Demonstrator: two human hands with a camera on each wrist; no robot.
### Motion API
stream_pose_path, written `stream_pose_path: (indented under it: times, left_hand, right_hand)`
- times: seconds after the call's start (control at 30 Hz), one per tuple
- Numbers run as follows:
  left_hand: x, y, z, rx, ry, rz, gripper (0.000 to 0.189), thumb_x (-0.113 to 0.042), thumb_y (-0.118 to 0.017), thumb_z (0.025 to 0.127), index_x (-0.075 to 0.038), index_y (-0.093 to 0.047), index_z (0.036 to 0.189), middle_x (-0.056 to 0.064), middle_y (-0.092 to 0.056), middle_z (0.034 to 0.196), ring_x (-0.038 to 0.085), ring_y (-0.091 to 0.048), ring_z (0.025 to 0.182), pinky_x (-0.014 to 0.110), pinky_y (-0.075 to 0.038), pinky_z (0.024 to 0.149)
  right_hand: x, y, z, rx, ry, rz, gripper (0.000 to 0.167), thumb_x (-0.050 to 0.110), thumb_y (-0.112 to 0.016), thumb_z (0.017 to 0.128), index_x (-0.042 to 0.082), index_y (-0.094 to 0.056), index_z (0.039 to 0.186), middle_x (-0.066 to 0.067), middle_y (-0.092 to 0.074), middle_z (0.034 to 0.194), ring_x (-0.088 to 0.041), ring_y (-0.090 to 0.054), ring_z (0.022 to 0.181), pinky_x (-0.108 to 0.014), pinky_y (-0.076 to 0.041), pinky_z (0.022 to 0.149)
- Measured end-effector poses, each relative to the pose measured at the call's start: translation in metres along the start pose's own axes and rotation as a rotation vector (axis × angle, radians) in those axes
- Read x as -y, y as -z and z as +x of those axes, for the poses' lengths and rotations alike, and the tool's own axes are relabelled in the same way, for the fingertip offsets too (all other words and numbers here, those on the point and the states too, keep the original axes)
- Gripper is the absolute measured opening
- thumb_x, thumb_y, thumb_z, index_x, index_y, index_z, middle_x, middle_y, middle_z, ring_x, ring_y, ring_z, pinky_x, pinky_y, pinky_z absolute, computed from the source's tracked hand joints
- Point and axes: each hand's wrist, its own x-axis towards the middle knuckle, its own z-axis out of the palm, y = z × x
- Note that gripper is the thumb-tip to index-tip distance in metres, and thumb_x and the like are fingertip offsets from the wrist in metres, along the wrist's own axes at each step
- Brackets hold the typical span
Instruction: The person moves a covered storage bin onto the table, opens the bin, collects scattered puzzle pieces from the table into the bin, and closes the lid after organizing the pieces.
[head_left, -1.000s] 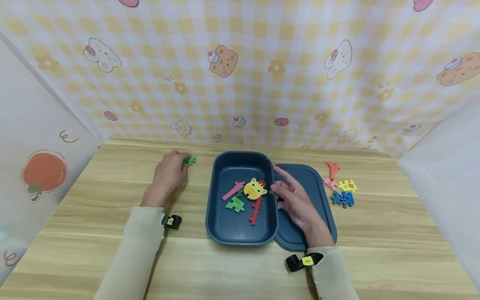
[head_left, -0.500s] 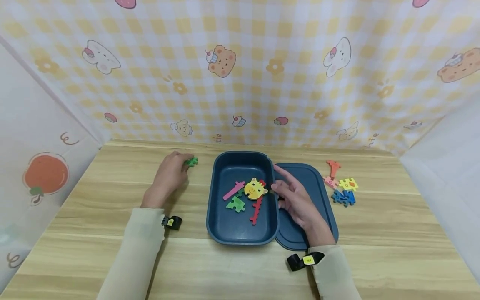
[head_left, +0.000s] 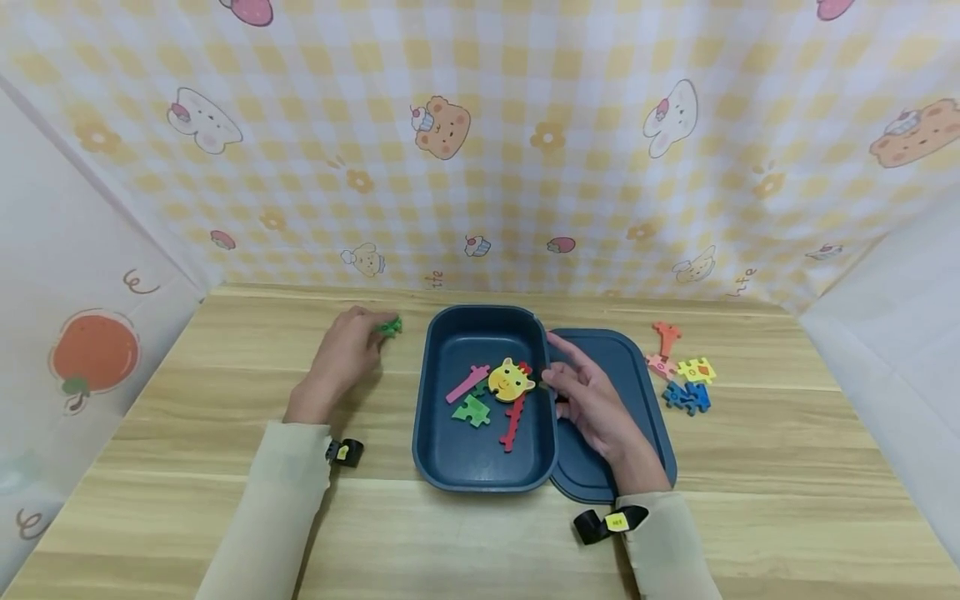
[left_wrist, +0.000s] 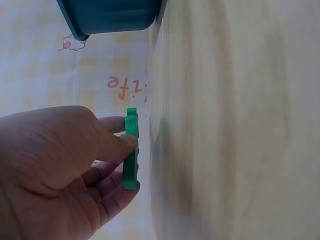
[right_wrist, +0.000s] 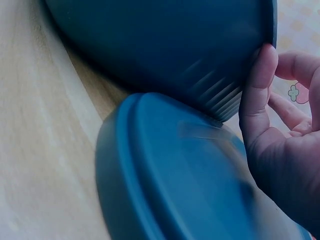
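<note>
My left hand [head_left: 347, 354] pinches a small green puzzle piece [head_left: 390, 327] between thumb and fingers, just above the table left of a dark blue box [head_left: 480, 483]. In the left wrist view the puzzle piece [left_wrist: 131, 167] stands edge-on. My right hand [head_left: 600, 417] touches the box's right wall with thumb and index finger; the right wrist view has the thumb [right_wrist: 260, 85] against the wall near the rim. Inside the box lie a yellow giraffe head [head_left: 510, 382], a pink piece [head_left: 467, 385], a light green piece [head_left: 472, 412], a red piece [head_left: 512, 425] and a partly hidden dark green one.
A dark blue lid [head_left: 611, 350] lies right of the box, partly under my right hand. Beyond it are orange [head_left: 665, 336], pink [head_left: 660, 366], yellow [head_left: 697, 370] and blue [head_left: 686, 397] puzzle pieces. A checked curtain [head_left: 480, 167] hangs behind the wooden table [head_left: 780, 467].
My left hand has shifted slightly right with the green puzzle piece, whose angle has turned. The right hand stays at the box wall; the box and loose pieces look unmoved.
</note>
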Motion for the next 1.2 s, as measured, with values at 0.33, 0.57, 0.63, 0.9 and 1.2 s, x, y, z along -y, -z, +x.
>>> stream_pose_path:
  times: [0.33,0.57,0.63,0.9,1.2]
  left_hand:
    - [-0.009,0.003,-0.005,0.019,-0.018,0.016,0.042,0.010,-0.058,0.099,-0.003,-0.069,0.137,0.024,-0.069,0.130,0.041,-0.061,0.123,0.058,-0.052,0.107]
    - [-0.016,0.010,-0.009,0.026,-0.041,-0.013,0.044,0.009,-0.055,0.100,-0.005,-0.068,0.140,0.022,-0.069,0.135,0.040,-0.061,0.124,0.056,-0.053,0.104]
    - [-0.019,0.011,-0.010,0.023,-0.045,-0.020,0.044,0.008,-0.055,0.101,-0.006,-0.068,0.141,0.021,-0.069,0.134,0.038,-0.061,0.122,0.054,-0.054,0.100]
    - [-0.029,0.016,-0.012,0.035,-0.041,-0.014,0.043,0.005,-0.055,0.103,-0.009,-0.068,0.142,0.019,-0.068,0.124,0.032,-0.059,0.108,0.043,-0.051,0.087]
    - [-0.042,0.026,-0.017,0.077,-0.021,-0.036,0.042,0.003,-0.055,0.104,-0.011,-0.067,0.142,0.018,-0.065,0.124,0.031,-0.055,0.106,0.044,-0.050,0.090]
  right_hand:
    - [0.000,-0.001,0.000,-0.004,0.000,0.001,0.067,0.011,-0.060,0.108,0.023,-0.031,0.167,0.009,-0.064,0.095,-0.005,-0.062,0.072,-0.018,-0.055,0.058]
    - [0.000,-0.001,0.000,-0.001,0.004,0.001,0.067,0.012,-0.060,0.108,0.024,-0.031,0.167,0.009,-0.064,0.094,-0.005,-0.061,0.071,-0.019,-0.054,0.058]
    - [0.000,-0.001,0.000,-0.002,0.004,0.000,0.067,0.012,-0.060,0.108,0.024,-0.031,0.167,0.009,-0.064,0.094,-0.005,-0.061,0.071,-0.019,-0.055,0.058]
    - [0.000,-0.001,-0.001,-0.011,-0.002,-0.005,0.067,0.011,-0.059,0.108,0.023,-0.031,0.167,0.010,-0.064,0.095,-0.005,-0.062,0.072,-0.019,-0.055,0.059]
    - [0.000,-0.001,0.000,-0.010,0.000,-0.006,0.067,0.011,-0.060,0.108,0.023,-0.031,0.167,0.010,-0.064,0.094,-0.004,-0.063,0.072,-0.018,-0.055,0.058]
